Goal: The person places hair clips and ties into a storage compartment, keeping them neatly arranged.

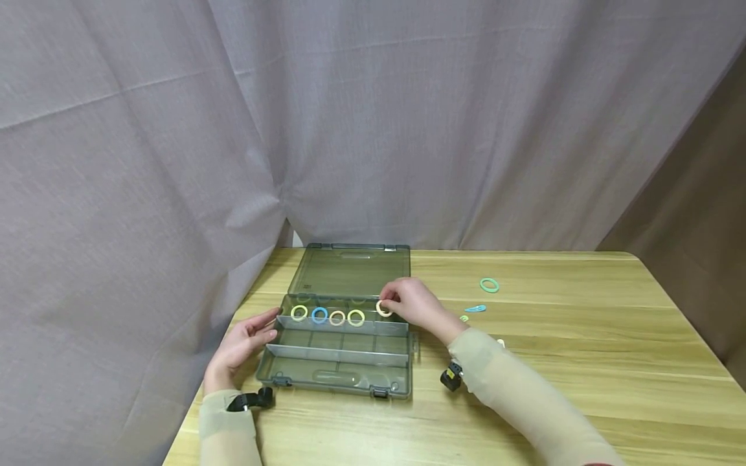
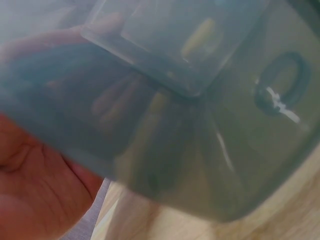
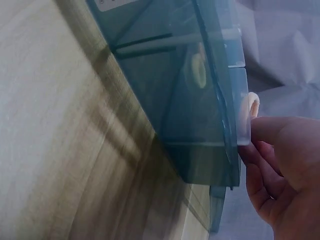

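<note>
Pinched by right hand (image 1: 412,302): cream round ring (image 3: 254,96), at right rear of translucent grey-green plastic box (image 1: 326,371), touched by left hand (image 1: 240,342). Ring could be caught on grey plastic divider (image 1: 381,326) by misaimed release.

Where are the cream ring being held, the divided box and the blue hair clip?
Cream ring (image 1: 378,308): head view, on the left side of its band.
Divided box (image 1: 330,388): head view, on its front wall.
Blue hair clip (image 1: 475,309): head view, on the middle of its body.
</note>
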